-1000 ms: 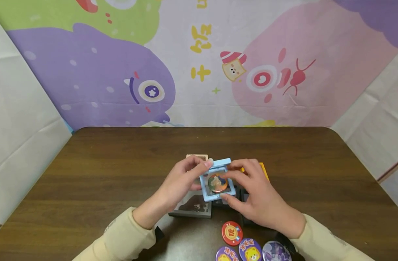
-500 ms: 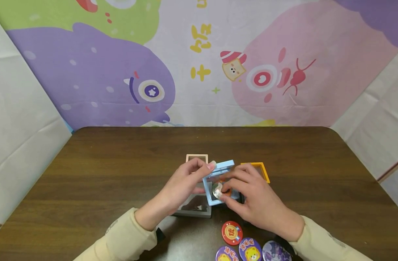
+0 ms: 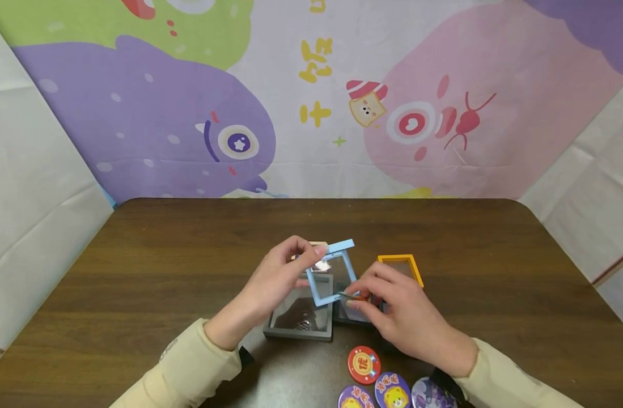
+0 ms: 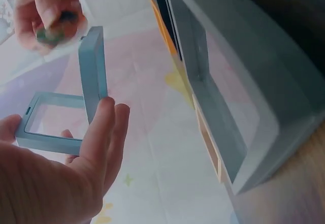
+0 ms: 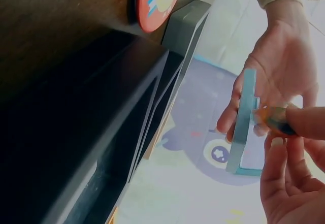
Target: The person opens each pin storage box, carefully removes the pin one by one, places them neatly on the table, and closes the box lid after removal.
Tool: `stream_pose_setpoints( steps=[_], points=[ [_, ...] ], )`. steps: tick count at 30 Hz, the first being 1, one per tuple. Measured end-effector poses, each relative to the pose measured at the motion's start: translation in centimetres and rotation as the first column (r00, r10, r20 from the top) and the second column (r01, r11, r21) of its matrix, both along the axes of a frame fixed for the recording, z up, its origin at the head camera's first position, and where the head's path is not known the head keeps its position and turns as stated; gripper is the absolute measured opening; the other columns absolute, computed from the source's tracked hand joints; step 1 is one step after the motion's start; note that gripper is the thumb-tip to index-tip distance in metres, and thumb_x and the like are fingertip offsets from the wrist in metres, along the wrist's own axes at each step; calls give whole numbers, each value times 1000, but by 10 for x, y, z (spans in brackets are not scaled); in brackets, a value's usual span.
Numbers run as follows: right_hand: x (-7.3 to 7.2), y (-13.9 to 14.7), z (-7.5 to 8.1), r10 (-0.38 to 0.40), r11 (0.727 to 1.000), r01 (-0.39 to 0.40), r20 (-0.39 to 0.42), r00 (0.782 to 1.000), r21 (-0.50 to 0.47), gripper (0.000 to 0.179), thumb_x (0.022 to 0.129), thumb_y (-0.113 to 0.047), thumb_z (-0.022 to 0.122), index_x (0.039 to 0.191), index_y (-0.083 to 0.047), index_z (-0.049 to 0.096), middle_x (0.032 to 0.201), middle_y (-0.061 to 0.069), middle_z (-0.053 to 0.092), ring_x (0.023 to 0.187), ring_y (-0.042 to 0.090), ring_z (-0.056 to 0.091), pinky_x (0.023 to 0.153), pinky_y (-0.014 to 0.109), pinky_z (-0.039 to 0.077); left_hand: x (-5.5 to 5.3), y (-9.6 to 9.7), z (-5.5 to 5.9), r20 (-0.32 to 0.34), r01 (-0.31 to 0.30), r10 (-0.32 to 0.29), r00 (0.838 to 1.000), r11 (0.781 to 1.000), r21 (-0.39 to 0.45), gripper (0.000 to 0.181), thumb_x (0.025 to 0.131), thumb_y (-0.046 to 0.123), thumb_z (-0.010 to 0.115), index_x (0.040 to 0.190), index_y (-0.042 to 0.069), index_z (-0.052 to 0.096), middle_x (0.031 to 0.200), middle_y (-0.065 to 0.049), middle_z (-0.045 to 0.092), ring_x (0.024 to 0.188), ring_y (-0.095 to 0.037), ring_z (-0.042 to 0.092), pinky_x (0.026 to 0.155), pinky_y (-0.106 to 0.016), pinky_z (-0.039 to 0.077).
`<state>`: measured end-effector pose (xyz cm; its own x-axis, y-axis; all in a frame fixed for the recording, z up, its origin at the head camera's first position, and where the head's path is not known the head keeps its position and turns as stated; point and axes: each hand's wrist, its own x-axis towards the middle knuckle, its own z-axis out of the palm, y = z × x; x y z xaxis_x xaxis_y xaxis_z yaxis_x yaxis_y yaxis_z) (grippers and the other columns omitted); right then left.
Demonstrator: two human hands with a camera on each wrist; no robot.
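Note:
My left hand holds a light-blue hinged display frame above the other frames. In the left wrist view its two halves stand swung apart, with clear film inside. Just off the frame's lower right corner, my right hand pinches a round badge between thumb and fingers, seen nearly edge-on. The badge shows orange, green and dark blue in the right wrist view, partly covered by the fingertips. It looks blurred in the left wrist view.
Below the hands lies a grey frame, with dark frames beside it. An orange frame sits behind the right hand; a beige one is partly hidden. Near the front are a red badge and several purple badges.
The badge lay inside the light-blue frame a second ago. My right fingers tilted it, and now hold it out at the lower right. The frame shifted slightly up and left.

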<state>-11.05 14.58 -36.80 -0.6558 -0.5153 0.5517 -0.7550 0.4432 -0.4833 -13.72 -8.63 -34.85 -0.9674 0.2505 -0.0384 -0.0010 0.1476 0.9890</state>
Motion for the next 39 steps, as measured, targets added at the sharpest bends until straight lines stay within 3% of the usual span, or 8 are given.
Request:
stream_pose_setpoints(
  steps=[4, 7, 10, 13, 18, 33, 36, 39],
  points=[
    [5, -1, 1, 39, 999, -39, 37, 999, -3, 21, 83, -10, 82, 97, -22, 72, 94, -16, 59, 77, 1, 54, 61, 18, 48, -4, -4, 1, 2, -19, 19, 1000, 1000, -4, 39, 97, 43, 63, 101, 5, 57, 115, -14, 62, 110, -30, 61, 88, -41, 55],
    [10, -4, 1, 110, 993, -115, 114, 987, 38, 17, 85, -13, 80, 97, -23, 73, 92, -17, 61, 75, 0, 55, 61, 20, 49, -5, -5, 2, 9, -24, 24, 1000, 1000, -10, 40, 97, 44, 63, 102, 5, 57, 112, -16, 62, 109, -29, 61, 88, -41, 54],
    [14, -7, -1, 169, 967, -210, 257, 952, 143, 10, 89, -18, 76, 97, -23, 74, 90, -19, 62, 75, -3, 55, 64, 20, 50, -5, -5, 2, 10, -17, 17, 1000, 1000, -5, 38, 98, 42, 62, 102, 5, 57, 114, -15, 62, 109, -29, 61, 88, -41, 54],
    [18, -11, -5, 168, 929, -276, 384, 908, 246, 6, 92, -21, 73, 97, -24, 75, 90, -21, 63, 76, -6, 55, 68, 18, 49, -5, -5, 1, 4, -10, 10, 1000, 1000, 0, 36, 98, 41, 62, 101, 5, 57, 121, -9, 63, 111, -31, 60, 88, -42, 54],
    [18, -15, -11, 125, 901, -297, 467, 875, 316, 6, 93, -20, 73, 97, -24, 75, 90, -21, 64, 79, -6, 57, 73, 20, 51, -4, -4, 1, 4, 4, -4, 1000, 1000, -2, 34, 97, 40, 64, 99, 6, 57, 123, -5, 62, 112, -31, 60, 89, -43, 53],
    [14, -12, -8, 84, 906, -265, 473, 877, 330, 6, 93, -20, 72, 97, -23, 75, 90, -21, 67, 76, -6, 57, 67, 21, 50, -2, -3, 0, -3, 26, -26, 1000, 998, -55, 36, 95, 43, 65, 99, 8, 58, 116, -6, 61, 112, -29, 58, 92, -45, 52],
    [13, -6, 2, 96, 920, -229, 384, 918, 317, 5, 93, -20, 73, 97, -23, 75, 91, -20, 67, 75, -6, 56, 65, 20, 49, -2, -4, 1, -8, 26, -26, 1000, 998, -63, 35, 95, 42, 66, 99, 9, 58, 117, -6, 60, 110, -30, 58, 92, -46, 51],
    [11, 2, 13, 145, 956, -182, 167, 975, 230, 10, 88, -16, 78, 95, -22, 73, 90, -16, 67, 73, -3, 56, 64, 18, 48, -1, -5, 2, -12, 16, -18, 1000, 994, -105, 33, 92, 41, 69, 99, 10, 60, 114, -6, 60, 97, -26, 60, 84, -41, 49]
  ],
)
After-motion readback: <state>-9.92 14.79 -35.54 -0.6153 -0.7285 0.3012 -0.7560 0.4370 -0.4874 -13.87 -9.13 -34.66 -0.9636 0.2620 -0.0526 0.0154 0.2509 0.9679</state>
